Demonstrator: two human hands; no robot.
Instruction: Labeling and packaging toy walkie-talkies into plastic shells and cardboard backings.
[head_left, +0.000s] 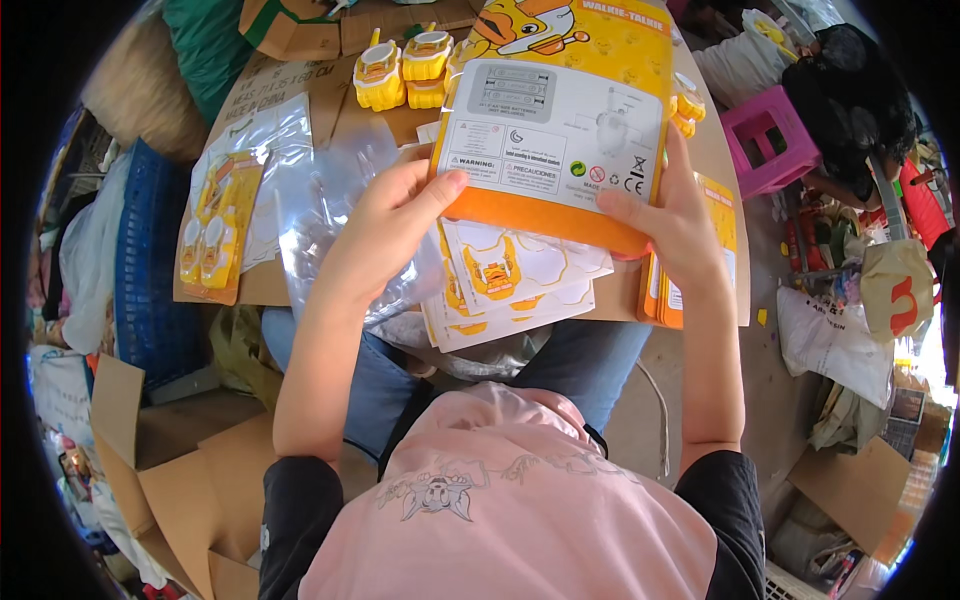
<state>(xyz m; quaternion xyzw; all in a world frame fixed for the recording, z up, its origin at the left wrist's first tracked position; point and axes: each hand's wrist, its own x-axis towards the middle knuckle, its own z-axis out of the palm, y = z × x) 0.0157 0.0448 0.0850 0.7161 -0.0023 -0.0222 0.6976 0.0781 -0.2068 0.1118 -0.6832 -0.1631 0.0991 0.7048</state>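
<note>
Yellow-and-orange card [550,150] is gripped between our left hand [400,205] and right hand [675,215] above the cardboard-topped table [335,100], where we see one seemingly assembled toy pack [220,225] at left while loose yellow toys [378,75] beyond appear left to pack.

Pink top [510,545] with grey cartoon print [437,496], short black sleeves [303,510], blue jeans [606,365]
</note>
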